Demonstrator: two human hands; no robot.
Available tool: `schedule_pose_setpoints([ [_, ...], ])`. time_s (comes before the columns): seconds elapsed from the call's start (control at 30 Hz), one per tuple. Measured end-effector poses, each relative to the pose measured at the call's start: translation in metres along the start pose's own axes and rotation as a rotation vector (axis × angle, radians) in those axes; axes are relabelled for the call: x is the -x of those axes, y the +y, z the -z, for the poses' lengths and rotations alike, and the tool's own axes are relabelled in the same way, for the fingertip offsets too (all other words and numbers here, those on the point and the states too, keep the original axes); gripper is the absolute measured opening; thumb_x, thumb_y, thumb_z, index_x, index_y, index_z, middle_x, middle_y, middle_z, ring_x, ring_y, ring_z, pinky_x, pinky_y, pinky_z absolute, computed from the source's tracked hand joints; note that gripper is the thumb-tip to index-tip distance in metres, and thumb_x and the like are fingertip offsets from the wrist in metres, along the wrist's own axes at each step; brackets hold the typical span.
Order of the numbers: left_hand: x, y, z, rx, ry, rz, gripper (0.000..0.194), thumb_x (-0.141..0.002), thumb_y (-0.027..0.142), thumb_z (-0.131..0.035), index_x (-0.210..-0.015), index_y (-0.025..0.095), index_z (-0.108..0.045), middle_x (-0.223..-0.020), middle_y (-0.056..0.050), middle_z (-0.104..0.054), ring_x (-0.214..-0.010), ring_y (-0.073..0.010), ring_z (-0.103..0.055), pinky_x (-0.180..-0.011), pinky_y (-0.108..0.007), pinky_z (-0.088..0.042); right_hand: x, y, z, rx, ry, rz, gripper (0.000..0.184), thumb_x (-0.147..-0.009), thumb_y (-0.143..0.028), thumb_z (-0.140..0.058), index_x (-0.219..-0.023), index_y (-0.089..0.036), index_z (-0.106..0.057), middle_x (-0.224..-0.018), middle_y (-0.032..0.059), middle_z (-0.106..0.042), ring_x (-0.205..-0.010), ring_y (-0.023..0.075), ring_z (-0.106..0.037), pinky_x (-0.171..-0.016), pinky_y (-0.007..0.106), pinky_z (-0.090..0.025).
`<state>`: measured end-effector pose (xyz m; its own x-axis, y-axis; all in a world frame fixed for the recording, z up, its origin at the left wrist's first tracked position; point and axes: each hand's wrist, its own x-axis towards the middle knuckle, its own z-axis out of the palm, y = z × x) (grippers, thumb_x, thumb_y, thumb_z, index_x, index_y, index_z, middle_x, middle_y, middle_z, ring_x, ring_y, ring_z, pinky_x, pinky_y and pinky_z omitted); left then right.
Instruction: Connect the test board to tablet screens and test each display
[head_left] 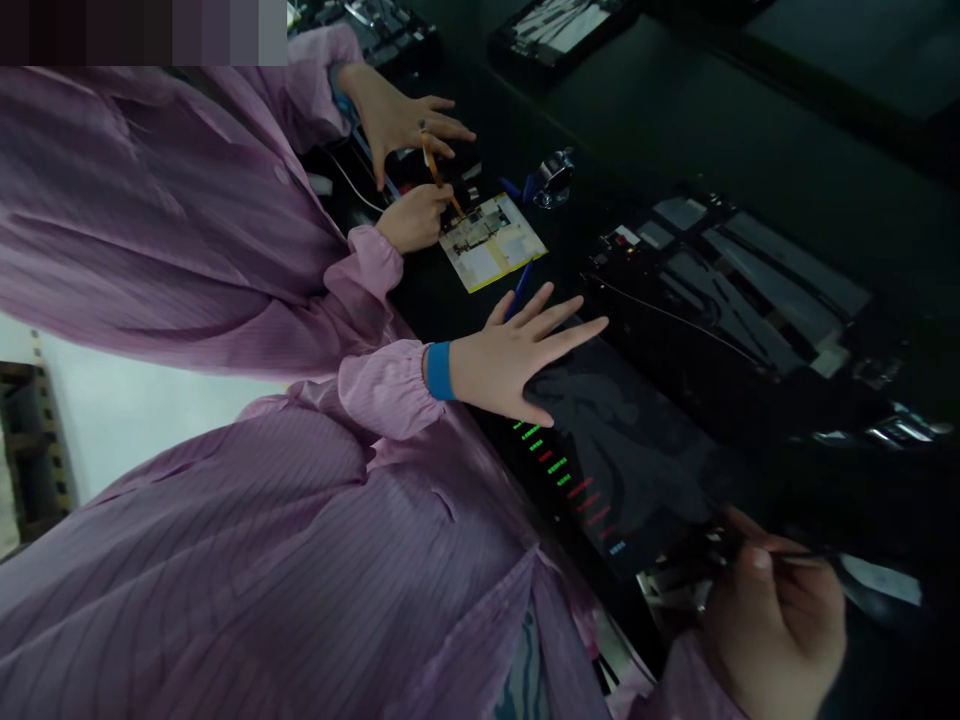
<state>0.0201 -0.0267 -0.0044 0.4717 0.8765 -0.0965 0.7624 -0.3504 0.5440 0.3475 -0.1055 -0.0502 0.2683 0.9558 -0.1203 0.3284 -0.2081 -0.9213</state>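
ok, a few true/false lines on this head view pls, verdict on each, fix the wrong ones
1. The left hand has its fingers spread by one end of the dark screen. True.
2. The screen shows only green text. False: there are red lines as well as green ones.
3. The right hand is held flat with fingers spread. False: its fingers are curled; what it grips is unclear.
4. A blue wristband sits at the left wrist. True.
5. The co-worker's sleeve is green. False: it is pinkish-purple.
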Motion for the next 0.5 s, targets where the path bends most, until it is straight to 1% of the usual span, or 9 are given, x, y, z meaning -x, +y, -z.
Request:
schedule_pose_setpoints([
  [0.1, -0.002, 0.007, -0.001, 0.004, -0.061, -0.051, 0.119, -0.061, 0.057, -0.078, -0.153, 0.025, -0.009, -0.161, -0.013, -0.004, -0.144, -0.0464, 0.008, -0.11, -0.069, 0.007, 0.001, -0.008, -0.004, -0.059, 0.046, -0.018, 0.026, -0.073, -0.046, -0.071, -0.079, -0.025, -0.056, -0.096, 0.0097, -0.067, -0.095, 0.03, -0.063, -0.097, 0.056, -0.041],
  [0.23, -0.005, 0.01, -0.002, 0.026, -0.082, -0.068, 0.12, -0.059, 0.058, -0.078, -0.153, 0.025, -0.01, -0.161, -0.012, -0.005, -0.144, -0.0463, 0.01, -0.11, -0.068, 0.009, 0.0, -0.013, -0.007, -0.057, 0.045, -0.028, 0.028, -0.072, -0.047, -0.071, -0.08, -0.025, -0.056, -0.097, 0.0105, -0.068, -0.095, 0.0313, -0.064, -0.095, 0.056, -0.042],
  [0.4, -0.008, 0.011, -0.007, 0.011, -0.08, -0.067, 0.119, -0.059, 0.055, -0.079, -0.153, 0.024, -0.012, -0.161, -0.013, -0.004, -0.144, -0.0461, 0.01, -0.109, -0.068, 0.01, 0.001, -0.012, -0.006, -0.073, 0.043, -0.038, 0.028, -0.073, -0.045, -0.071, -0.079, -0.024, -0.055, -0.096, 0.0096, -0.068, -0.095, 0.0288, -0.064, -0.091, 0.05, -0.044],
  [0.5, -0.008, 0.009, -0.006, 0.039, -0.04, -0.076, 0.117, -0.059, 0.054, -0.08, -0.152, 0.024, -0.016, -0.16, -0.013, -0.008, -0.144, -0.0463, 0.006, -0.11, -0.069, 0.006, 0.001, -0.008, -0.004, -0.095, 0.039, -0.025, 0.029, -0.074, -0.046, -0.07, -0.081, -0.022, -0.055, -0.096, 0.0083, -0.068, -0.092, 0.0244, -0.063, -0.088, 0.043, -0.044],
])
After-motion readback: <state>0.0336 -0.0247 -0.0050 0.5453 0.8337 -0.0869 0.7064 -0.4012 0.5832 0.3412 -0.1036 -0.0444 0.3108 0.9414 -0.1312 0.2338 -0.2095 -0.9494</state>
